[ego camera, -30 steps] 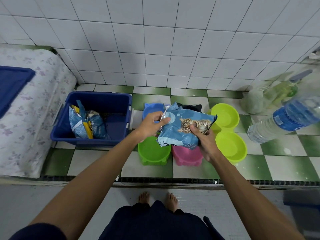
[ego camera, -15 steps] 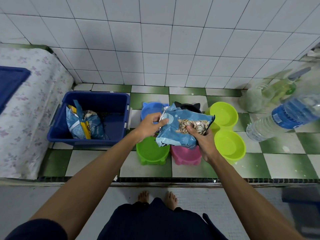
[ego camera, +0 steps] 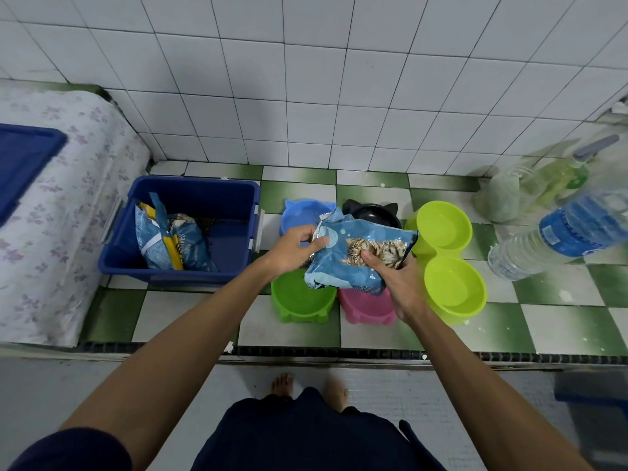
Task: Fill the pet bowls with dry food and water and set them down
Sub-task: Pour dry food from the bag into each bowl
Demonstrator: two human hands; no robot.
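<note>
Both hands, left (ego camera: 293,247) and right (ego camera: 397,279), have a curled grip on a blue cat-printed food bag (ego camera: 353,258) above the empty green plastic bowl (ego camera: 302,298) and pink plastic bowl (ego camera: 365,305) (another bag (ego camera: 170,243) lies in the blue plastic bin (ego camera: 190,202)) on the checkered floor.

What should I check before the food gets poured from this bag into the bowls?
1. Bag held: ok; left hand pinches the food bag at its top corner, right hand grips its front.
2. Bag mouth open: cannot tell.
3. Green bowl upright and empty: ok.
4. Pink bowl unobstructed: not ok; the bag covers most of it.
5. Blue bowl and black bowl contents: cannot tell, partly hidden.
6. Double lime bowl empty: cannot tell; possibly holds water.
</note>
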